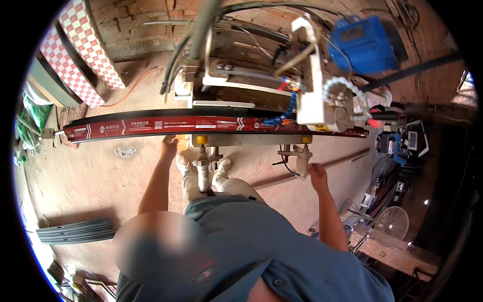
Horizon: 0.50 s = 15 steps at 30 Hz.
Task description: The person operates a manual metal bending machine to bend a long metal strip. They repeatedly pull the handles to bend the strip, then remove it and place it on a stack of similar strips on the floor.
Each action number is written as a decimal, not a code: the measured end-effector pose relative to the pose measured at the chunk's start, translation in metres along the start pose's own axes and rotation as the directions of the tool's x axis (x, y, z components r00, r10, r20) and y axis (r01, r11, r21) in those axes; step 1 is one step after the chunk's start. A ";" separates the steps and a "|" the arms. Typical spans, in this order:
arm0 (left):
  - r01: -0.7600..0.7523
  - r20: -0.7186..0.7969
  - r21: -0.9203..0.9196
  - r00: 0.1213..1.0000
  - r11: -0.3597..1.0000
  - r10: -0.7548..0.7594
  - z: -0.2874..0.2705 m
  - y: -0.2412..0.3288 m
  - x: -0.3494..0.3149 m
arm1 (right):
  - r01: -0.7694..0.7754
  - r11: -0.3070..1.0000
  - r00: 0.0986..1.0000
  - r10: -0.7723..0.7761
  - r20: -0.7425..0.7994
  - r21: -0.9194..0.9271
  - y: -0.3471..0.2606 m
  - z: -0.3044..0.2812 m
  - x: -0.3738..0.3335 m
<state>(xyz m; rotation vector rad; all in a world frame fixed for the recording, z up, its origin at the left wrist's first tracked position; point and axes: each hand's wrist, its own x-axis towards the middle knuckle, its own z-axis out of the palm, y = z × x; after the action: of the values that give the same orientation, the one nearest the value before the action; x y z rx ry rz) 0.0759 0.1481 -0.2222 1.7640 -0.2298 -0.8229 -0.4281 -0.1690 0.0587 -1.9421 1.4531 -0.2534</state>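
A long, narrow bar with a red printed face and black edges [176, 124] lies across the machine in front of me. My left hand [170, 146] is at its near edge with fingers curled; what they hold is hidden. Beside those fingers is a small orange-yellow item [182, 143]. My right hand [317, 173] is closed next to the whitish, tapered body of the right clamp [302, 165]; whether it grips anything there I cannot make out. Another upright clamp [203, 168], yellow-tipped like the right one, stands under the bar near my left hand.
A white machine head [311, 75] with a blue motor [363, 44] and hoses stands over the bar's right part. Checkered red-and-white panels [90, 40] lean at the far left. Dark strips [75, 231] are stacked on the floor. A fan [391, 225] stands at right.
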 end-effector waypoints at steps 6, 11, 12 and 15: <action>0.140 -0.015 -0.596 0.983 0.790 -0.185 0.006 0.112 -0.060 | -0.322 0.803 0.892 0.434 -0.123 0.501 0.081 -0.033 0.112; 0.156 -0.075 -0.725 0.950 0.670 -0.302 0.030 0.143 -0.060 | -0.362 0.426 0.818 0.572 0.063 0.829 0.124 -0.022 0.199; 0.170 -0.098 -0.717 0.935 0.676 -0.340 0.036 0.148 -0.056 | -0.332 0.327 0.826 0.554 0.105 0.885 0.126 -0.021 0.213; 0.141 -0.195 -0.688 0.909 0.712 -0.368 0.045 0.151 -0.047 | -0.301 0.125 0.812 0.554 0.186 0.945 0.131 -0.011 0.240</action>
<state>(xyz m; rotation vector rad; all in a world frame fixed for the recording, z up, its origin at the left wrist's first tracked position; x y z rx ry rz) 0.0494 0.0848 -0.0729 1.2168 0.5013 -0.6796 -0.4493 -0.4086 -0.0722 -0.4031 1.3728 -0.8693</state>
